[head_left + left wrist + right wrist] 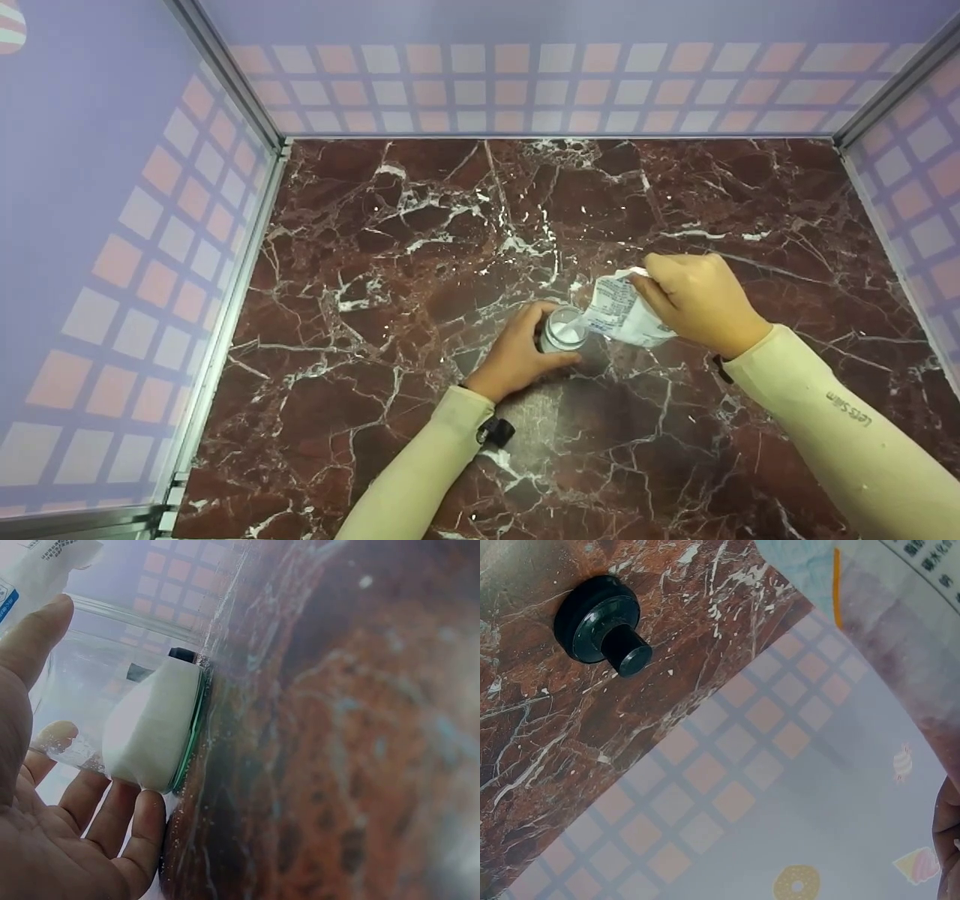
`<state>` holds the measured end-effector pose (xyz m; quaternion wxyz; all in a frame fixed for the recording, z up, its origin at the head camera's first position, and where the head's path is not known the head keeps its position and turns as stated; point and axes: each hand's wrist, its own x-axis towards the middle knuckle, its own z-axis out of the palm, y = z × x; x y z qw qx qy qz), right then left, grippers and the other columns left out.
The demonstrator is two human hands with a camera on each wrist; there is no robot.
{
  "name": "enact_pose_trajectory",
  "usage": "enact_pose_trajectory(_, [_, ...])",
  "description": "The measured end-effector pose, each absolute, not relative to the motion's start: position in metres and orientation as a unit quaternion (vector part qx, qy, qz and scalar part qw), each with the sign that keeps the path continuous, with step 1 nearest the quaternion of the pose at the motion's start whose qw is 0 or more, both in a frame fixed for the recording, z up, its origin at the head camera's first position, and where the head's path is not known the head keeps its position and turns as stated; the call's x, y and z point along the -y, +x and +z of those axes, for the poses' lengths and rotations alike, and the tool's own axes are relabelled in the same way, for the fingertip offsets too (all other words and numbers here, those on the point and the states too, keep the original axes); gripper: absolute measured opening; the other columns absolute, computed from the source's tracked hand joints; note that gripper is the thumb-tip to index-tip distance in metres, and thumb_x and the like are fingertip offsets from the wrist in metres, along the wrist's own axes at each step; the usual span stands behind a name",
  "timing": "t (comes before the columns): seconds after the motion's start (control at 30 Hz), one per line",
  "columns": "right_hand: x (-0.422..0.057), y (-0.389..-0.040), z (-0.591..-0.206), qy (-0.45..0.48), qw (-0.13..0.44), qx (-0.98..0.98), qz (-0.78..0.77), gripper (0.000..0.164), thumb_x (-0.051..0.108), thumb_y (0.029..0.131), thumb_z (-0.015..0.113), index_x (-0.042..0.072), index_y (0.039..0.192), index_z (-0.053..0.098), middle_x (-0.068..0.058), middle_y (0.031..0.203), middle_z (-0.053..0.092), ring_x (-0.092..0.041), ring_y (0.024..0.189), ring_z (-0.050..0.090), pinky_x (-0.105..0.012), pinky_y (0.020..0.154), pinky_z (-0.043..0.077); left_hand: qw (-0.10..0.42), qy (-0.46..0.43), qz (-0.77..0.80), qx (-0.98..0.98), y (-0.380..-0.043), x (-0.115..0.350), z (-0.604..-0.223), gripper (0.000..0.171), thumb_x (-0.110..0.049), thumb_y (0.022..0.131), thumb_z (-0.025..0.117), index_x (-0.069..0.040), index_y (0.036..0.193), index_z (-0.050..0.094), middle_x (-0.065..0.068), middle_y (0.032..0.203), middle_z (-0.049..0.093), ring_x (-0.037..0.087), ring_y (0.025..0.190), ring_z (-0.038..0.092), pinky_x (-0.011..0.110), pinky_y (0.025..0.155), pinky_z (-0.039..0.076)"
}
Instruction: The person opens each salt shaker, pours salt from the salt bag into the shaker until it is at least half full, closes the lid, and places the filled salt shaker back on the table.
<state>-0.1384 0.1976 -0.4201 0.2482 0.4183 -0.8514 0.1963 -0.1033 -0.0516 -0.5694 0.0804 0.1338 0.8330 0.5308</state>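
A clear glass jar (564,330) stands upright on the marbled table, part filled with white grains (154,720) heaped to one side in the left wrist view. My left hand (521,352) holds it from the left, thumb on the near side and fingers on the far side. My right hand (694,300) grips a white printed plastic bag (626,311) by its upper end. The bag tilts down to the left, its open corner at the jar's mouth. In the right wrist view only the bag's printed side (907,622) and a bit of the hand show.
White grains (551,255) lie scattered on the marbled tabletop (337,450) beyond the jar. A black knobbed lid (600,622) rests on the table in the right wrist view. Purple panels (97,225) with checkered squares wall the left, back and right.
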Motion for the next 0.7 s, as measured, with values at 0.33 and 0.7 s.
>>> enact_pose_trajectory(0.33, [-0.1961,-0.1408,-0.4213,0.425,0.248,0.851,0.182,0.035,0.011,0.097,0.058,0.012,0.070,0.036,0.005,0.056,0.029,-0.008,0.051,0.021,-0.024,0.045,0.019,0.083,0.133,0.537,-0.829,-0.1042,0.0521,-0.5689,0.079,-0.039,0.073,0.093,-0.015,0.138,0.056,0.005,0.131,0.061,0.012,0.111,0.057,0.030,0.097,0.052])
enact_pose_trajectory(0.7, [-0.1940,-0.1439,-0.4224,0.425,0.254,0.849,0.185,0.035,0.017,0.100,0.056,0.011,0.071,0.038,0.004,0.055,0.031,-0.009,0.050,0.021,-0.025,0.045,0.020,0.077,0.141,0.538,-0.828,-0.1055,0.0524,-0.5718,0.077,-0.047,0.072,0.092,-0.021,0.135,0.057,-0.008,0.123,0.060,0.009,0.107,0.057,0.026,0.093,0.052])
